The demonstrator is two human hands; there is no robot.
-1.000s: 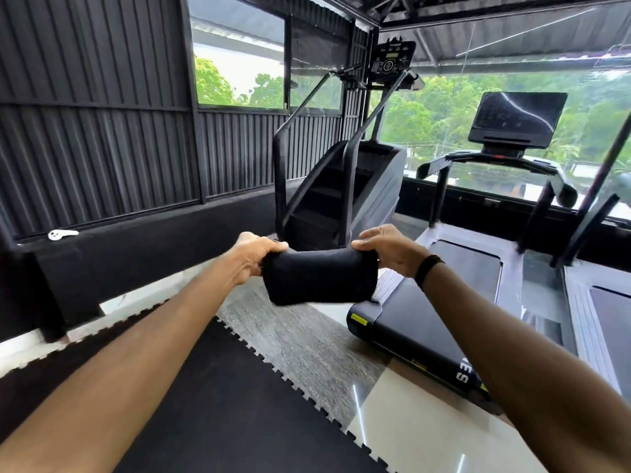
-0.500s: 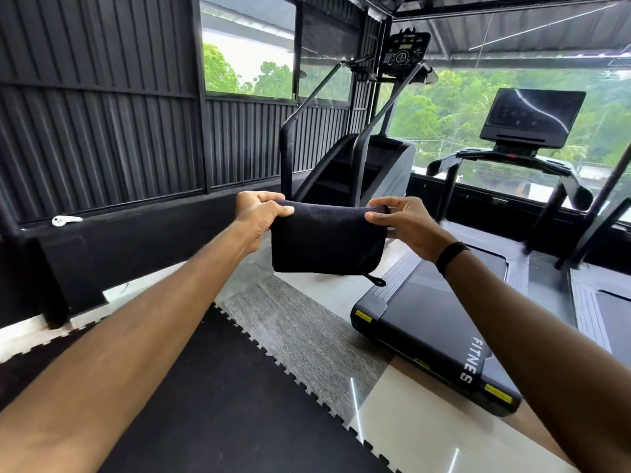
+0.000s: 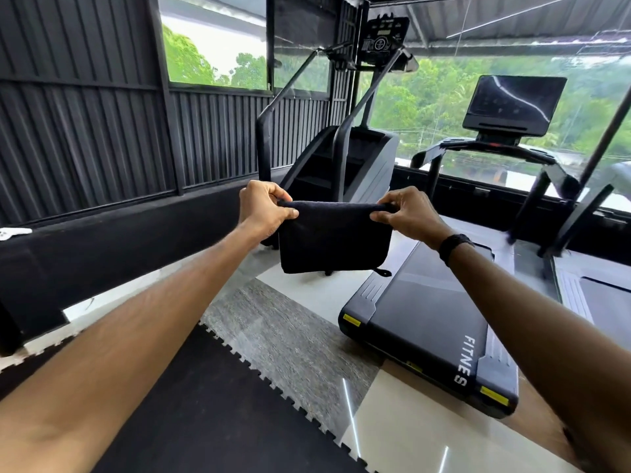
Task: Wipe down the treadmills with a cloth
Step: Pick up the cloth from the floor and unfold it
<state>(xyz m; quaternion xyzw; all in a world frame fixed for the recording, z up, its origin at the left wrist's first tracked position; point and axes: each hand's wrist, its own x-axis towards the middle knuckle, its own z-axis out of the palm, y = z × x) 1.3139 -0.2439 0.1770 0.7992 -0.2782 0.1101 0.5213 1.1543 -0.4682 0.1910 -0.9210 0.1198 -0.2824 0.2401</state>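
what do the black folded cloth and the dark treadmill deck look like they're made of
Black folded cloth: soft matte fabric, perhaps terry or microfibre; it drapes limply and reflects nothing. Dark treadmill deck: looks like a smooth rubbery belt with faint sheen, framed by grey moulded plastic with ribbed side rails.

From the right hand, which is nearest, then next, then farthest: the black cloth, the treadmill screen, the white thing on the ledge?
1. Black cloth: pinched by the right hand.
2. Treadmill screen: ahead, upper right.
3. White thing: far left ledge.

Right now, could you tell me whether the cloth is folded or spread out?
Folded. The cloth hangs as a thick, compact rectangle with a rounded doubled top edge, pinched at its upper corners by the left hand and right hand.
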